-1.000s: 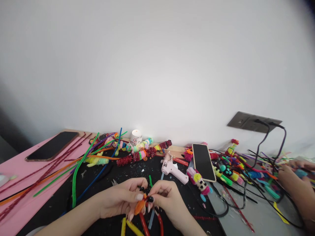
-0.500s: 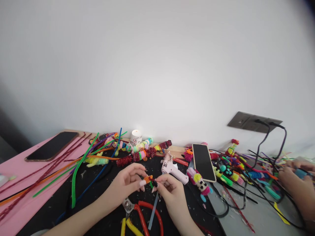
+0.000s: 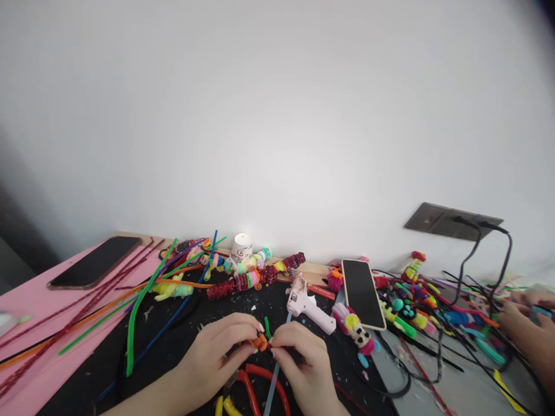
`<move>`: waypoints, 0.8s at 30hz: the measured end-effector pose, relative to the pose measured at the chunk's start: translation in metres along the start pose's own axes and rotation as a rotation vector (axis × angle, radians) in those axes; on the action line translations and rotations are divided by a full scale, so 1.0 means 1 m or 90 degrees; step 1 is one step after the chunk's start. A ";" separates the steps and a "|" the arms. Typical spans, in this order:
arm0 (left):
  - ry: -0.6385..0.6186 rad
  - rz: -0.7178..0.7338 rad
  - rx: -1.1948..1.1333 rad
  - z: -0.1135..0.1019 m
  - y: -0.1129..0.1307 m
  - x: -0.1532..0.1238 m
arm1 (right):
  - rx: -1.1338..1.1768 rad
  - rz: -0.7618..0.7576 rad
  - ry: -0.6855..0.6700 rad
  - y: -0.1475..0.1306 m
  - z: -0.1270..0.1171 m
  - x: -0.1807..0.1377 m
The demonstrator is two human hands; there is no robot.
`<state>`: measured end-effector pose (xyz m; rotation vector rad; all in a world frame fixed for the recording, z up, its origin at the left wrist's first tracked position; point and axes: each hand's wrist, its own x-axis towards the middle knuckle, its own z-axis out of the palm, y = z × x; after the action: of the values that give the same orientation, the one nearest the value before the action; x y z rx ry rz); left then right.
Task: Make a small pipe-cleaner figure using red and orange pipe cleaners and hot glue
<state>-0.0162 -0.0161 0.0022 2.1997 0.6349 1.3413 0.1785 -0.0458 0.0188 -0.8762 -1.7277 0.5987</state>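
Observation:
A small orange pipe-cleaner piece (image 3: 260, 342) sits pinched in the fingertips of my left hand (image 3: 212, 353). My right hand (image 3: 300, 361) has thumb and forefinger pressed together at the piece's right side, on a tiny reddish bit that is mostly hidden. Between the hands a short green pipe-cleaner end (image 3: 267, 327) sticks up. Below them lie cutters with red and yellow handles (image 3: 249, 390), their head partly covered by my left hand. A translucent glue stick (image 3: 272, 388) crosses the red handle. Just beyond my right hand rests a pale pink glue gun (image 3: 310, 309).
Long pipe cleaners (image 3: 141, 312) lie at left beside a dark phone (image 3: 95, 263). Pipe-cleaner figures and a paper cup (image 3: 241, 247) line the wall. Right are another phone (image 3: 363, 294), a pink-yellow figure (image 3: 356, 330), black cables (image 3: 462, 260) and another person's hand (image 3: 522, 323).
Both hands have moved slightly down, and the piece has turned between them, so its green end now points up. The view has shifted a little. The other person's hand remains at far right.

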 end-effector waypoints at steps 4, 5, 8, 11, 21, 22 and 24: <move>-0.009 0.071 0.072 -0.002 0.004 0.003 | -0.007 -0.010 0.002 0.000 0.000 0.001; -0.007 0.081 0.089 -0.002 0.005 0.003 | -0.008 -0.009 0.002 -0.001 0.000 0.001; -0.003 0.106 0.131 -0.003 0.006 0.005 | -0.006 -0.003 0.000 -0.001 0.000 0.001; -0.014 0.110 0.144 -0.003 0.006 0.005 | -0.002 0.008 -0.003 -0.001 0.000 0.000; -0.032 0.094 0.123 -0.003 0.004 0.004 | -0.002 0.026 -0.007 0.000 -0.001 0.000; -0.033 0.093 0.126 -0.003 0.004 0.004 | -0.001 0.027 -0.008 0.000 -0.001 0.000; -0.034 0.091 0.130 -0.003 0.004 0.004 | -0.002 0.027 -0.008 0.000 -0.001 0.001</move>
<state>-0.0167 -0.0166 0.0086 2.4773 0.6289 1.3344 0.1790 -0.0454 0.0194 -0.9156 -1.7252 0.6307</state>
